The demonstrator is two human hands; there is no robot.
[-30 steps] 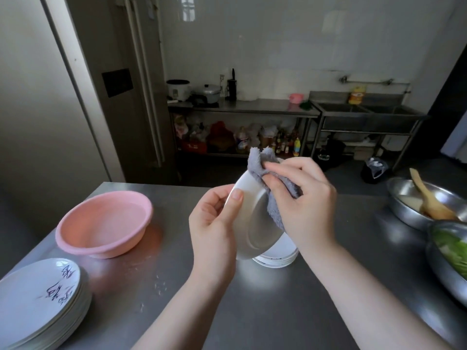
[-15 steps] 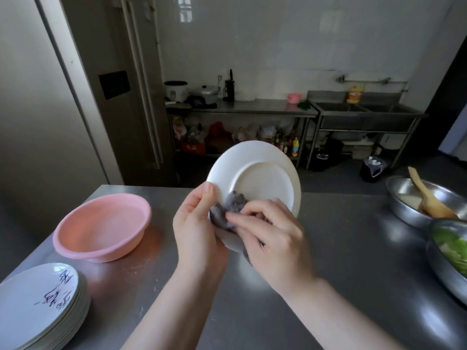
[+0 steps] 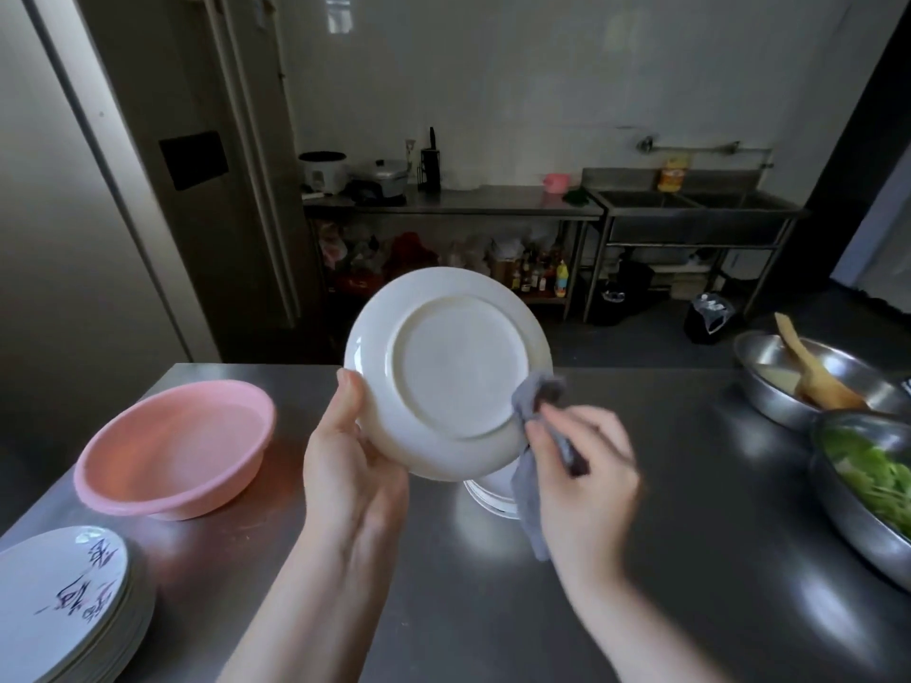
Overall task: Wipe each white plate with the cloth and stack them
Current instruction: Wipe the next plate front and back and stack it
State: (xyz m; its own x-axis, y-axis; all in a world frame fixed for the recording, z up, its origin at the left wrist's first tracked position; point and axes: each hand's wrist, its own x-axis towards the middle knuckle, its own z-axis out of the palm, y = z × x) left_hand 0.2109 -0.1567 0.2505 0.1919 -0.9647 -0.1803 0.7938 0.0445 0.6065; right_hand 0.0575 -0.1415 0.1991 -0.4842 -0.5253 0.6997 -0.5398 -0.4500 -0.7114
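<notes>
The steel table spreads out in front of the person, and most of what sits on it stays off to the sides. At about nine o'clock from the hands there is a pink basin, and down at seven o'clock a pile of patterned plates. Over at three o'clock are two metal bowls, the nearer one holding greens, the farther one a wooden spatula.

Above the middle of the table the white plate is held up tilted, its underside and foot ring turned toward the person. The left hand pinches it at the rim's seven o'clock, thumb on the near face, fingers hidden behind. The right hand is closed around the grey cloth, bunched and pressed against the rim at about four o'clock, with a tail hanging down below the fist. This hand looks blurred, so I take it as mid-wipe on the underside.

The stack of wiped plates lies directly below the held plate, at its six o'clock, between the two wrists and only partly visible. That is what the next move turns on, in my view: the plate has no long axis to line up, it only needs levelling and lowering straight down, and the left hand, already gripping it, is the one placed to do that
</notes>
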